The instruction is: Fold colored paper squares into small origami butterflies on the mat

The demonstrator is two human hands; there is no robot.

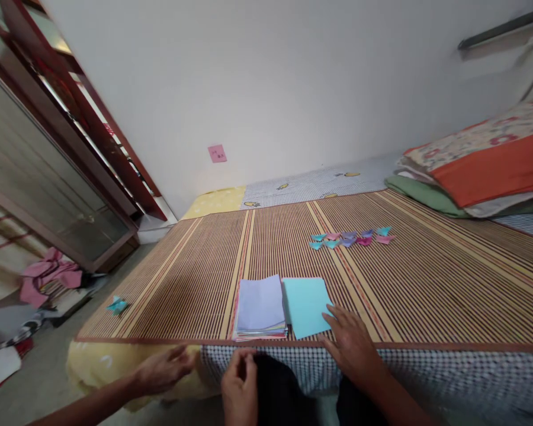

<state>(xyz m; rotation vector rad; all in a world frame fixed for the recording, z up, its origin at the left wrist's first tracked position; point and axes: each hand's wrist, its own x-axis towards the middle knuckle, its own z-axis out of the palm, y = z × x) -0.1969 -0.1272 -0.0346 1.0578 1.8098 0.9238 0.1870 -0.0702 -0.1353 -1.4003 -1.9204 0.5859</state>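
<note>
On the striped mat, my right hand (353,346) has its fingers spread, with the fingertips on the right edge of a light blue sheet (308,305). Left of that sheet lies a stack of coloured paper (261,305) with a lilac sheet on top. My left hand (240,384) is near my knee, below the stack, its fingers curled together and nothing visible in them. Two rows of small folded paper pieces (349,239) in blue, pink and purple rest further back on the mat.
Another person's hand (166,370) reaches in from the lower left at the bed's front edge. A blue folded piece (118,305) lies at the mat's left end. Folded bedding (493,165) is piled at the right. A pink note (217,154) sticks to the wall.
</note>
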